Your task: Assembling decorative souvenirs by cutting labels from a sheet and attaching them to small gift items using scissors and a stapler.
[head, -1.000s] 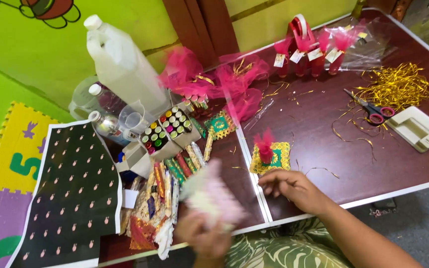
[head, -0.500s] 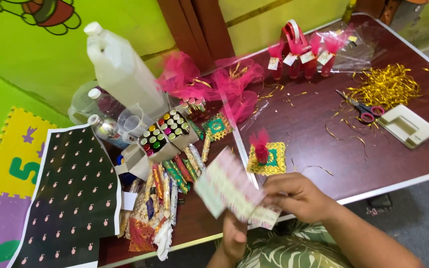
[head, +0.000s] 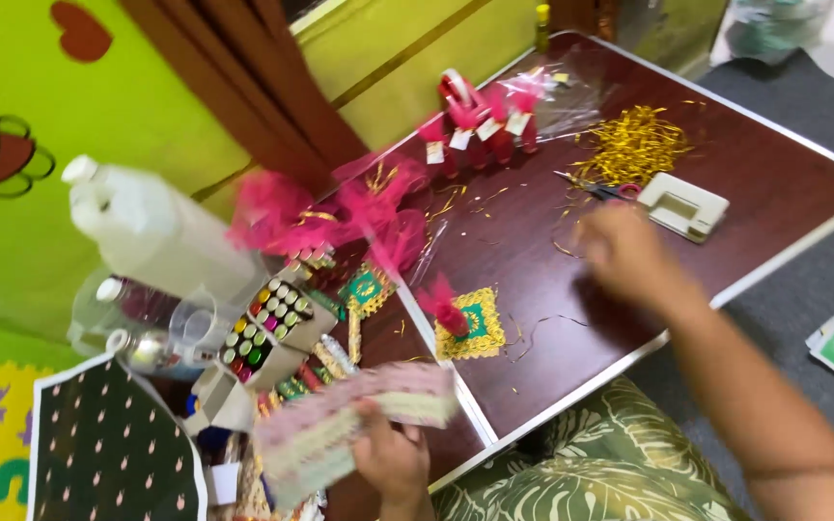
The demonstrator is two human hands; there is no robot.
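Note:
My left hand [head: 393,458] grips a stack of pale patterned paper strips [head: 345,425] near the table's front edge. My right hand [head: 625,253] is blurred above the dark brown table [head: 784,183], holding nothing that I can see. It hovers close to the white hole punch [head: 682,205], the scissors [head: 596,188] and the heap of gold tinsel [head: 634,145]. Whether its fingers are spread cannot be told through the blur. A small pink tuft [head: 444,304] stands on a yellow and green square mat [head: 475,328] between my hands.
Pink netting [head: 325,217] lies in the middle. Small red gift pieces with white tags [head: 475,121] stand at the back. A white plastic bottle [head: 152,232], a box of coloured glitter tubes [head: 267,328] and a dark dotted sheet [head: 103,444] are on the left.
My right hand has let go of the paper strips and moved up and to the right toward the hole punch. My left hand alone holds the strips, lower and further left.

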